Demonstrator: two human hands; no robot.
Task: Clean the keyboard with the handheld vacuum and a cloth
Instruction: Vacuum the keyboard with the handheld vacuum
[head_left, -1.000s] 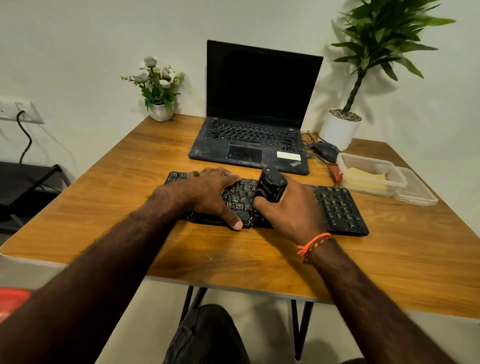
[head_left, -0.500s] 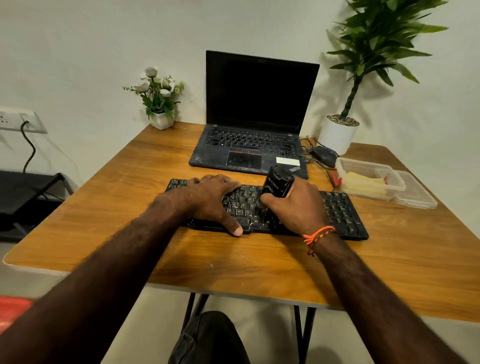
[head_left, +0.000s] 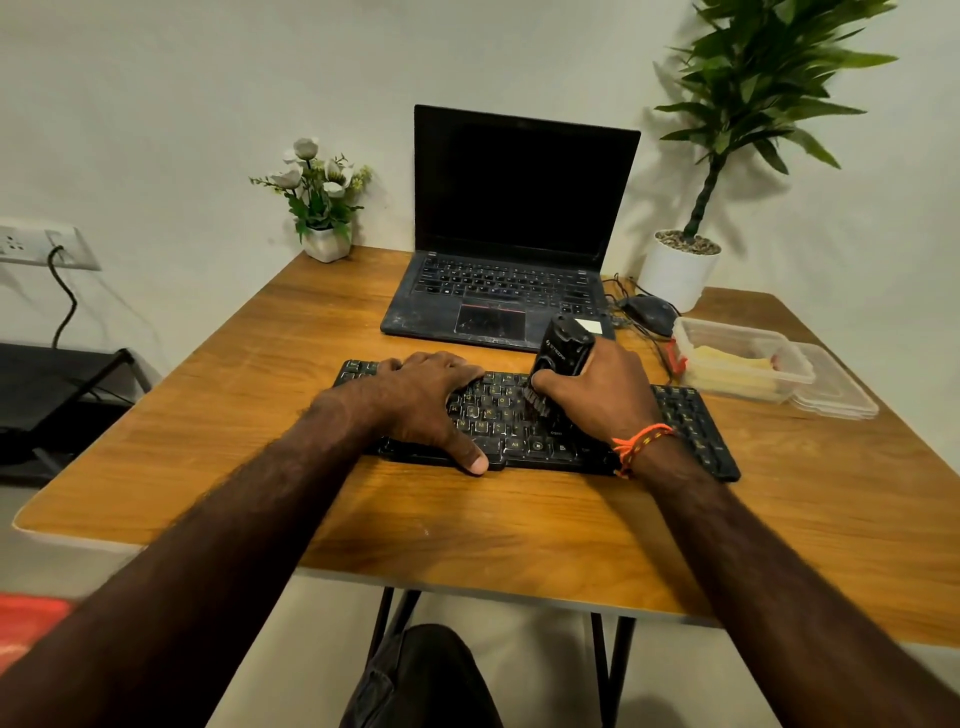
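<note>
A black keyboard (head_left: 691, 421) lies across the middle of the wooden table (head_left: 519, 525). My left hand (head_left: 431, 400) lies flat on its left half, fingers spread, thumb at the front edge. My right hand (head_left: 602, 395) grips a black handheld vacuum (head_left: 563, 347), held upright and tilted, its brush nozzle touching the keys near the keyboard's middle. A yellow cloth (head_left: 727, 358) lies in a clear plastic container (head_left: 748, 384) at the right.
An open black laptop (head_left: 519, 208) stands behind the keyboard. A black mouse (head_left: 649, 312) with cables lies right of it. A small flower pot (head_left: 324, 241) sits at the back left, a tall potted plant (head_left: 680, 265) at the back right. A container lid (head_left: 841, 395) lies beside the container.
My right hand has slid the vacuum a little to the right along the keys. My left hand has stayed on the keyboard's left half.
</note>
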